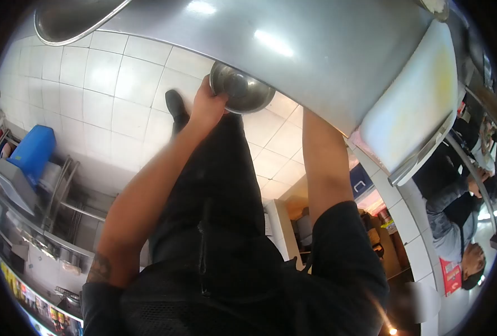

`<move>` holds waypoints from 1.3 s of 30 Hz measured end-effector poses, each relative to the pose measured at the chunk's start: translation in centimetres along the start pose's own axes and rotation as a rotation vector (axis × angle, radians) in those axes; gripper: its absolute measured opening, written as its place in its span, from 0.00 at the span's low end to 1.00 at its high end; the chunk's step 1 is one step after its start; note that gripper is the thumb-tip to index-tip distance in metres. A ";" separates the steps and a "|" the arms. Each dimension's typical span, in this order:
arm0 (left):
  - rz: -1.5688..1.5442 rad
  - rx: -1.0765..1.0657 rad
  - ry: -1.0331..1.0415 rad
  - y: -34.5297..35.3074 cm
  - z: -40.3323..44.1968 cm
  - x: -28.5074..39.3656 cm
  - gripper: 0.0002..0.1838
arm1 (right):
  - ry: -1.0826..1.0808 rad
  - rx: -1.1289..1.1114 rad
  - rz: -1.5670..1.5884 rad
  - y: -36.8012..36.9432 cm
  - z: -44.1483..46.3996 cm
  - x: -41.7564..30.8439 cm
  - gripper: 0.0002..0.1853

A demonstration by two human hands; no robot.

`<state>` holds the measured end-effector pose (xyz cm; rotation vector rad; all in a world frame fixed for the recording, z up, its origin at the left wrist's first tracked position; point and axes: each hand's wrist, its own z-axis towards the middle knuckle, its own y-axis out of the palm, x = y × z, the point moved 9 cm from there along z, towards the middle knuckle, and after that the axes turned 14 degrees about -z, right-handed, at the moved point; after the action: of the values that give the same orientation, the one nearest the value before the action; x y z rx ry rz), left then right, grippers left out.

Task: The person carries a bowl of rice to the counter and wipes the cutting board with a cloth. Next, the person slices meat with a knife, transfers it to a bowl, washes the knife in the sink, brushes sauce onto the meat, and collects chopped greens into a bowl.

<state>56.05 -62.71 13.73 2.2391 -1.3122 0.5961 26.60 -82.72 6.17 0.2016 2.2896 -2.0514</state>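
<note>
A worker's left hand (208,106) grips a steel bowl (248,92) by one side, thumb over the rim, above the tiled floor (100,84); the counter (215,33) partly hides it. A knock against that edge, or a slack pinch, could drop it. Its mouth (round, so no long axis) appears to face upward. The right hand is hidden past the counter's edge; I cannot tell its fingers' state.

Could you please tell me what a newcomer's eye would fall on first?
Probably the shiny metal bowl, held at its rim by the left hand, partly hidden by the edge of the metal counter. Next, perhaps, the white board with a yellowish stain, at the counter's right end.
</note>
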 end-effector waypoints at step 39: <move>0.005 -0.041 0.105 -0.4 -0.2 0.5 0.33 | 0.183 0.057 0.137 -1.1 -1.8 -1.3 0.16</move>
<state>56.55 -62.77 14.13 2.1420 -1.2672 0.6724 27.82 -81.17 7.57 0.5547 2.2451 -2.1092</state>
